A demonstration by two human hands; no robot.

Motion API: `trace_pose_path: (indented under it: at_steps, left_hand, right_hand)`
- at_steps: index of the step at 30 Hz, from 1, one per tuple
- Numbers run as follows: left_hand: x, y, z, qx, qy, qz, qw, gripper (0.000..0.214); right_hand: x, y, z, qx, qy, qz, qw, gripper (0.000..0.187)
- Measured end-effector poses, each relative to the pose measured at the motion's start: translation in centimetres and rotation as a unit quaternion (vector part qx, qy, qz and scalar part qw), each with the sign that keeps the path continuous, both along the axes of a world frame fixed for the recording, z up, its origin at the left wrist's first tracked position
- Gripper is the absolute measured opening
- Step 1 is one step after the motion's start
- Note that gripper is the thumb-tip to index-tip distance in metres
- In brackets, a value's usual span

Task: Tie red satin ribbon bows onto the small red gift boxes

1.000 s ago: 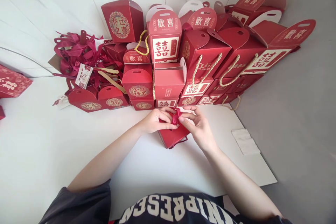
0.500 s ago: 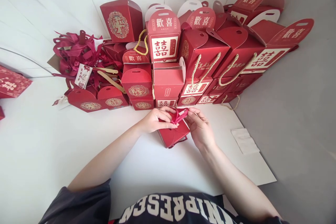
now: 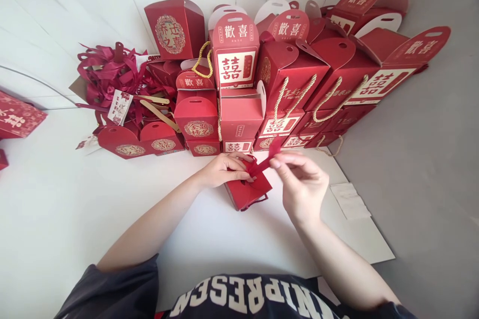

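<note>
A small red gift box (image 3: pixel 249 193) sits on the white table in front of me, its top flaps folded down. A crimson ribbon (image 3: pixel 263 165) rises from its top. My left hand (image 3: pixel 229 169) rests on the box's upper left, thumb and fingers pinching the ribbon where it gathers. To the right of the box, my right hand (image 3: pixel 301 179) is raised and pinches the ribbon's free end between thumb and fingers, drawing it out in a band. A dark red cord handle (image 3: pixel 258 203) shows along the box's lower right edge. The left fingertips partly hide the ribbon's loop.
Behind the box stand stacked red gift boxes (image 3: pixel 239 117), several with gold rope handles (image 3: pixel 279 99). A heap of crimson ribbons (image 3: pixel 112 72) lies at the back left, above open boxes (image 3: pixel 129 142). Folded white paper (image 3: pixel 350 201) lies right, near the grey wall (image 3: pixel 430 159).
My right hand has moved right, away from the box, pulling the ribbon's end out with it. My left hand stays on the box, holding the ribbon.
</note>
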State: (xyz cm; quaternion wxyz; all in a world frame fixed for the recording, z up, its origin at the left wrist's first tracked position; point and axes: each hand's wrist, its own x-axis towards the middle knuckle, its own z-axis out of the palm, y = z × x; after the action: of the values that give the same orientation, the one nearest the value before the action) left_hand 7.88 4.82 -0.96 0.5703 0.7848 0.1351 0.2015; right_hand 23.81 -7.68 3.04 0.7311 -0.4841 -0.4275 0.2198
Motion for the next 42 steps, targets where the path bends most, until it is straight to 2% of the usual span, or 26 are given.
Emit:
trace_pose_path:
  at_steps: [2, 5, 7, 10, 13, 16, 18, 20, 21, 23, 25, 28, 31, 34, 39, 42]
  left_hand:
    - [0.0, 0.1, 0.4, -0.016, 0.018, -0.006, 1.0, 0.031]
    - [0.0, 0.0, 1.2, -0.023, 0.053, -0.026, 0.998, 0.034]
    - [0.0, 0.0, 1.8, -0.01, 0.07, -0.036, 0.997, 0.031]
    - [-0.1, -0.1, 2.0, 0.025, 0.079, -0.039, 0.996, 0.027]
    - [-0.2, -0.4, 1.9, 0.047, 0.084, -0.028, 0.995, 0.021]
    - [-0.2, -0.6, 2.0, 0.061, 0.088, -0.014, 0.994, 0.017]
    - [-0.3, -0.6, 2.0, 0.071, 0.089, -0.014, 0.993, 0.012]
    - [-0.3, -0.6, 1.9, 0.074, 0.094, -0.02, 0.993, 0.009]
    - [-0.3, -0.5, 1.8, 0.075, 0.095, -0.021, 0.992, 0.01]
    - [-0.2, -0.4, 1.5, 0.069, 0.089, -0.02, 0.993, 0.013]
    - [-0.2, -0.4, 1.4, 0.06, 0.082, -0.011, 0.995, 0.012]
    - [-0.3, -0.5, 1.6, 0.056, 0.096, 0.002, 0.994, 0.009]
    - [-0.4, -0.6, 1.9, 0.06, 0.102, -0.007, 0.993, 0.01]
    - [-0.3, -0.6, 2.0, 0.062, 0.097, -0.011, 0.993, 0.01]
    - [-0.3, -0.5, 2.0, 0.061, 0.108, -0.016, 0.992, 0.014]
    - [-0.3, -0.4, 2.0, 0.041, 0.116, -0.014, 0.992, 0.013]
  right_hand:
    - [-1.2, -0.8, 0.7, 0.056, -0.158, 0.08, 0.983, 0.02]
    - [-3.1, -1.1, 0.5, 0.171, -0.35, 0.193, 0.901, 0.024]
    - [-4.3, -0.7, -0.4, 0.212, -0.459, 0.204, 0.839, 0.018]
    - [-5.6, 0.2, -2.3, 0.225, -0.582, 0.184, 0.759, 0.017]
    - [-6.3, 0.9, -3.7, 0.23, -0.646, 0.183, 0.704, 0.024]
    - [-6.5, 1.1, -4.1, 0.215, -0.658, 0.19, 0.696, 0.025]
    - [-6.2, 0.9, -3.7, 0.213, -0.638, 0.218, 0.707, 0.019]
    - [-5.1, 0.8, -2.9, 0.205, -0.587, 0.257, 0.74, 0.016]
    - [-4.2, 0.8, -2.5, 0.191, -0.552, 0.27, 0.765, 0.017]
    - [-2.0, 1.1, -1.7, 0.136, -0.501, 0.274, 0.81, 0.019]
    - [0.6, 1.7, -1.1, 0.061, -0.493, 0.268, 0.825, 0.023]
    - [3.9, 2.7, -0.6, -0.013, -0.518, 0.277, 0.809, 0.023]
    - [5.4, 3.2, -0.6, -0.02, -0.538, 0.274, 0.797, 0.012]
    - [5.6, 3.4, -0.5, -0.014, -0.58, 0.248, 0.776, 0.006]
    - [5.6, 2.8, 0.5, 0.053, -0.679, 0.16, 0.714, 0.013]
    - [6.0, 2.1, 1.5, 0.097, -0.739, 0.116, 0.657, 0.019]
